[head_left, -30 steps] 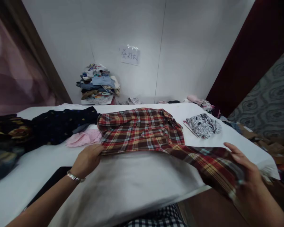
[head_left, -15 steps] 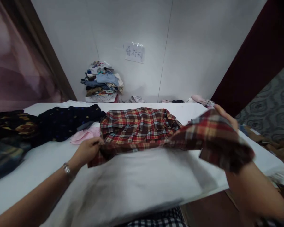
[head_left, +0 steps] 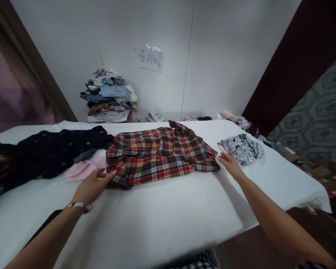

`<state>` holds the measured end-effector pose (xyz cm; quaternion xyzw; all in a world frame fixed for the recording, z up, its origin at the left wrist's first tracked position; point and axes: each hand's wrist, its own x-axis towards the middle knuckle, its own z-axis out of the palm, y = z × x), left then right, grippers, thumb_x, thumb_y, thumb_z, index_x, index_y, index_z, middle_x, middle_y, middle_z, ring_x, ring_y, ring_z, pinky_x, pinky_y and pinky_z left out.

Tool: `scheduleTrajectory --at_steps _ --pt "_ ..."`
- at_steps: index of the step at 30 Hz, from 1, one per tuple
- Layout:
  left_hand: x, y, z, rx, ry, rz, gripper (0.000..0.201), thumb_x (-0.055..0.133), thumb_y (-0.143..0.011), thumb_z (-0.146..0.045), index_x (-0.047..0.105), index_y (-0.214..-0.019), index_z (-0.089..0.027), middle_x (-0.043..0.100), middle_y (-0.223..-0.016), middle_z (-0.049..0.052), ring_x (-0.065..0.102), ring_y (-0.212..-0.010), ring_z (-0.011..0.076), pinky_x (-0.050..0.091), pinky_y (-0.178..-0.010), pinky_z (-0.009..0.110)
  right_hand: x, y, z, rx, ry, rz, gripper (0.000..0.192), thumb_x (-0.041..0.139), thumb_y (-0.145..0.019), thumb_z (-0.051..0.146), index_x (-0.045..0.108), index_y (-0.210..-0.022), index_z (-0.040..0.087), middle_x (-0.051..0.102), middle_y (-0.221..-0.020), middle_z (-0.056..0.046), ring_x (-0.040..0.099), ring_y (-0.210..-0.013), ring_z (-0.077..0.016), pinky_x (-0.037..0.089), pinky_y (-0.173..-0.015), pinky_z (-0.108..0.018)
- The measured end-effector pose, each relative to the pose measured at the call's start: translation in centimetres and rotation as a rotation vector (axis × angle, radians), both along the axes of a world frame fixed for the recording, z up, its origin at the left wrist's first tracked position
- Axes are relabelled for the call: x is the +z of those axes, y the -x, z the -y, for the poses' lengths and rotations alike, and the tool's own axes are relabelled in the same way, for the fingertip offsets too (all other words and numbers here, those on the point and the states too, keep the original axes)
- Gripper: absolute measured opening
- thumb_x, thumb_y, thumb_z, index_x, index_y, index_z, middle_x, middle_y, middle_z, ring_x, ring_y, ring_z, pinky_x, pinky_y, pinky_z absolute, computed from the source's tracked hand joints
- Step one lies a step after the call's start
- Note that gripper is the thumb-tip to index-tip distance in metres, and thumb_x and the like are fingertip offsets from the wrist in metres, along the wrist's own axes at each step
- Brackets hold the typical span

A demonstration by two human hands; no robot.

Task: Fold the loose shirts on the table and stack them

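Note:
A red, brown and cream plaid shirt (head_left: 159, 155) lies spread across the white table, its near part turned over into a long band. My left hand (head_left: 93, 185), with a metal bracelet on its wrist, rests at the shirt's lower left corner. Its fingers are stretched out and touch the cloth. At the right end of the shirt is my right hand (head_left: 231, 166), open, its fingertips beside the edge of the fabric. Whether they touch it I cannot tell.
Dark patterned clothes (head_left: 56, 153) and a folded pink garment (head_left: 85, 168) lie to the left. A black-and-white printed garment (head_left: 242, 148) sits to the right on the white table (head_left: 168, 220). Behind, a tall clothes pile (head_left: 109, 95) stands by the wall under a paper sign (head_left: 150, 59).
The right part of the shirt, held up and blurred before, is now down on the table. My right hand has moved left and let go of it. My left hand's grip has loosened.

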<state>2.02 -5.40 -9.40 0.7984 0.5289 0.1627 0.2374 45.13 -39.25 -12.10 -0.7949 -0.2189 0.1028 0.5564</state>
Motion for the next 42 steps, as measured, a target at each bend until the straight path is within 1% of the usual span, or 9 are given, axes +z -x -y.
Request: scheduleTrajectory --at_steps 3,7,11,15,19,25,31,37,42 --pt "-1.0 0.5 2.2 0.006 0.100 -0.076 0.064 0.050 -0.067 -0.072 0.059 -0.102 -0.019 0.070 -0.094 0.010 0.065 -0.088 0.0305 0.049 -0.076 0.039 -3.3 1.8 2.1 0.077 0.008 -0.049 0.064 0.071 -0.066 0.051 0.059 -0.120 0.018 0.067 -0.108 -0.010 0.063 -0.098 -0.0264 0.051 -0.086 -0.041" --pt "-2.3 -0.8 3.7 0.016 0.048 -0.068 0.047 0.052 -0.071 -0.061 0.061 -0.090 -0.019 0.069 -0.088 0.010 0.065 -0.084 0.0289 0.048 -0.070 0.036 -4.4 2.7 1.2 0.155 -0.079 -0.066 0.062 0.074 -0.062 0.045 0.061 -0.116 0.019 0.070 -0.096 -0.007 0.064 -0.088 -0.0242 0.050 -0.084 -0.041" --pt "-2.7 -2.1 3.7 0.075 -0.099 0.015 0.031 0.047 -0.076 -0.045 0.060 -0.087 -0.019 0.067 -0.086 0.009 0.063 -0.079 0.0248 0.046 -0.067 0.032 -2.3 1.2 0.4 0.147 -0.243 -0.075 0.052 0.075 -0.058 0.047 0.065 -0.101 0.019 0.069 -0.086 -0.005 0.063 -0.083 -0.0224 0.049 -0.083 -0.043" --pt "-1.4 -2.4 4.2 0.149 -0.099 0.215 0.028 0.047 -0.075 -0.045 0.058 -0.082 -0.020 0.065 -0.076 0.004 0.060 -0.072 0.0207 0.045 -0.065 0.029 1.0 -2.3 3.0 0.016 -0.323 -0.015 0.048 0.074 -0.058 0.044 0.066 -0.099 0.021 0.062 -0.069 0.001 0.058 -0.067 -0.0171 0.049 -0.073 -0.037" --pt "-0.9 -1.8 5.4 0.127 -0.043 0.357 0.023 0.050 -0.073 -0.043 0.055 -0.071 -0.021 0.062 -0.070 0.000 0.058 -0.070 0.0176 0.045 -0.067 0.027 1.7 -4.5 6.2 -0.011 -0.163 0.022 0.047 0.074 -0.057 0.038 0.067 -0.101 0.021 0.057 -0.061 0.003 0.052 -0.057 -0.0145 0.046 -0.061 -0.031" --pt "-2.5 -1.2 7.2 0.129 0.176 0.497 0.035 0.051 -0.076 -0.050 0.061 -0.089 -0.019 0.068 -0.081 0.002 0.061 -0.079 0.0180 0.048 -0.072 0.027 -1.7 -3.0 7.6 0.073 0.039 0.017 0.061 0.071 -0.058 0.042 0.064 -0.112 0.014 0.062 -0.065 -0.001 0.055 -0.060 -0.0162 0.046 -0.057 -0.030" --pt "-2.9 -2.8 10.3 0.040 0.013 0.184 0.068 0.066 -0.067 -0.054 0.048 -0.123 -0.019 0.065 -0.114 0.012 0.062 -0.101 0.0295 0.047 -0.086 0.039 -3.0 -2.3 7.6 0.092 0.092 0.001 0.073 0.071 -0.060 0.039 0.055 -0.127 0.014 0.067 -0.076 -0.004 0.060 -0.067 -0.0172 0.048 -0.058 -0.027" --pt "-3.2 -4.3 8.5 0.010 -0.080 0.263 0.054 0.053 -0.071 -0.014 0.048 -0.124 -0.022 0.066 -0.114 0.008 0.062 -0.103 0.0239 0.048 -0.088 0.034 -3.2 -2.9 7.5 0.074 0.006 -0.039 0.070 0.071 -0.058 0.040 0.060 -0.121 0.014 0.067 -0.076 -0.005 0.061 -0.068 -0.0184 0.049 -0.058 -0.028" --pt "-0.3 -1.7 5.5 0.025 -0.235 0.417 0.070 0.042 -0.062 -0.004 0.047 -0.130 -0.018 0.064 -0.118 0.006 0.061 -0.104 0.0185 0.047 -0.091 0.029 -1.8 -3.9 8.1 -0.042 -0.085 -0.028 0.066 0.073 -0.055 0.039 0.063 -0.117 0.017 0.066 -0.073 -0.003 0.060 -0.066 -0.0171 0.047 -0.057 -0.027"
